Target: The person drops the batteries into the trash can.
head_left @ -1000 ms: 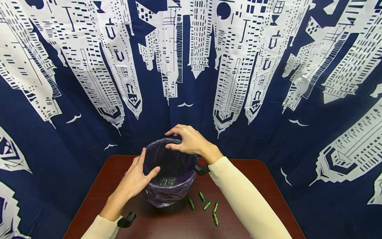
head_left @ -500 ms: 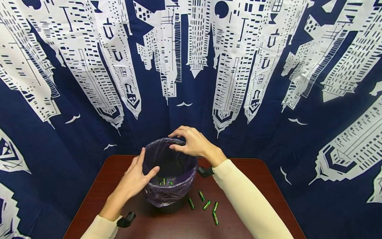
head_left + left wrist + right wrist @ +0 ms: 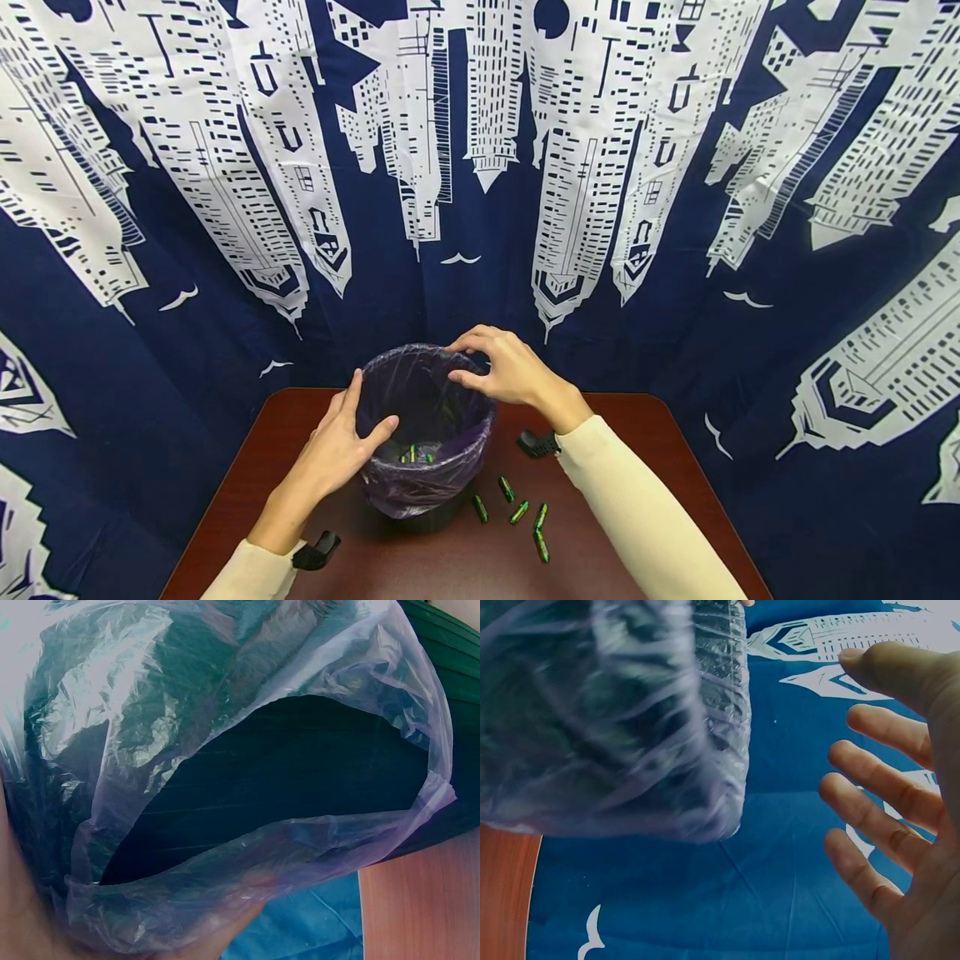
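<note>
here, the left hand (image 3: 337, 442) touches the lined bin (image 3: 426, 493), fingers extended; the right hand (image 3: 506, 368), fingers released, hovers beside it.

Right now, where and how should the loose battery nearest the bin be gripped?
Probably at mid-length, thumb and finger pinching its long sides, with the right hand coming from above and slightly right. The battery is a slim cylinder lying flat on the table, and the bin crowds its left.
</note>
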The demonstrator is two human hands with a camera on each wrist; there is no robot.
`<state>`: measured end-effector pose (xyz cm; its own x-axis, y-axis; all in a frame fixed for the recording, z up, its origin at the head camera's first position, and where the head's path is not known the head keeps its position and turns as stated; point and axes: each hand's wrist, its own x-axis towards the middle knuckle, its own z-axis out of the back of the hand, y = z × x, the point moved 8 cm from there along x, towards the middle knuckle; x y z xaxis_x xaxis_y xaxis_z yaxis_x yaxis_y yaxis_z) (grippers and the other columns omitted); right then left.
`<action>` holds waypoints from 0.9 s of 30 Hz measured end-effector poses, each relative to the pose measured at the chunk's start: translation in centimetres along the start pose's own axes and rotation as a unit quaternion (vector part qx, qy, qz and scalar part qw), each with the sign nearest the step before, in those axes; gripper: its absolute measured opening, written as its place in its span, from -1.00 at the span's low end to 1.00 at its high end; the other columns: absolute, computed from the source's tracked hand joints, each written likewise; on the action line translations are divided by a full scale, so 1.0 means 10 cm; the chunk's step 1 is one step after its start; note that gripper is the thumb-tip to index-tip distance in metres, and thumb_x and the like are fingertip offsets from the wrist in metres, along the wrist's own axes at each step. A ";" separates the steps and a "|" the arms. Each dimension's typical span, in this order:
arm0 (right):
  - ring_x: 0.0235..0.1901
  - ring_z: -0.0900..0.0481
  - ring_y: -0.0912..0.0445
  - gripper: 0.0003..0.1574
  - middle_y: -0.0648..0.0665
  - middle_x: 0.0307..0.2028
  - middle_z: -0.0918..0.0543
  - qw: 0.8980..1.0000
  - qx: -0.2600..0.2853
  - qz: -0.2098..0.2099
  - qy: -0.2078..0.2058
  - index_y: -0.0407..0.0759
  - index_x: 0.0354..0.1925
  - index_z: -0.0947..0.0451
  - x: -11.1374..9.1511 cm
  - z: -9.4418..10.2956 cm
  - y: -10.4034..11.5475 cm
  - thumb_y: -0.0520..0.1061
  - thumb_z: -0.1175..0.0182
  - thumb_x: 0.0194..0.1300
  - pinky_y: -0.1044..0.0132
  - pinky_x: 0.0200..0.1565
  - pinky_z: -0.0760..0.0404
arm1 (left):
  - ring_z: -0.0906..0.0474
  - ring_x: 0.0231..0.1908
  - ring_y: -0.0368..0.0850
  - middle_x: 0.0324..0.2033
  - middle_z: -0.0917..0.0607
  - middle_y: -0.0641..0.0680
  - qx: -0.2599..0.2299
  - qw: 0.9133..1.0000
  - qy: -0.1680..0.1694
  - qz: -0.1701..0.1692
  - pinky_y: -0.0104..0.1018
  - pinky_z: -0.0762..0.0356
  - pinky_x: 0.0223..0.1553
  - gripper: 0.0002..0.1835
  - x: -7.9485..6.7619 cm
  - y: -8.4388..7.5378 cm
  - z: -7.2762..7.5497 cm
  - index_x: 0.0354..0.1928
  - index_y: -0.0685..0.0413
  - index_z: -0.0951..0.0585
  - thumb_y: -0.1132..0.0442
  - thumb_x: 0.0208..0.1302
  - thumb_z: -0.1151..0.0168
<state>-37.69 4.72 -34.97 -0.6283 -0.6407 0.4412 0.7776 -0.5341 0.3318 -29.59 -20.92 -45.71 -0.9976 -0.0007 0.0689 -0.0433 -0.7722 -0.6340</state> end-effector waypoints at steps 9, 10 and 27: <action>0.23 -0.85 -0.04 -0.52 -0.04 0.20 -0.88 1.000 0.012 -0.006 -0.022 -0.07 0.28 -0.88 -0.28 0.07 -0.12 0.04 -0.62 0.49 -0.08 0.33 -0.82 | -0.41 0.68 0.60 0.80 -0.21 0.47 0.001 1.000 -0.005 -0.005 0.64 -0.41 0.61 0.27 -0.01 0.00 0.00 0.95 0.04 0.17 -0.43 0.62 -0.28; 0.25 -0.85 -0.03 -0.51 -0.03 0.21 -0.87 1.000 0.012 -0.006 -0.024 -0.07 0.28 -0.87 -0.32 0.08 -0.12 0.04 -0.62 0.50 -0.08 0.35 -0.81 | -0.41 0.68 0.60 0.80 -0.21 0.47 0.001 1.000 -0.006 -0.005 0.64 -0.42 0.61 0.26 -0.01 -0.01 0.01 0.95 0.04 0.16 -0.43 0.62 -0.28; 0.03 -0.85 -0.01 -0.53 0.01 0.17 -0.86 0.996 0.013 0.012 -0.089 -0.02 0.24 -0.86 -1.15 0.14 -0.35 -0.12 -0.68 0.41 0.05 0.13 -0.87 | -0.40 0.69 0.59 0.82 -0.18 0.45 -0.006 1.000 0.000 -0.003 0.62 -0.36 0.65 0.26 -0.01 -0.02 0.01 0.95 0.01 0.19 -0.43 0.62 -0.28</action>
<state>-33.15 14.69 -40.05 -0.5973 -0.5438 0.5895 0.7942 -0.5032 0.3406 -29.50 -20.85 -45.51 -0.9974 0.0040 0.0720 -0.0494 -0.7646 -0.6427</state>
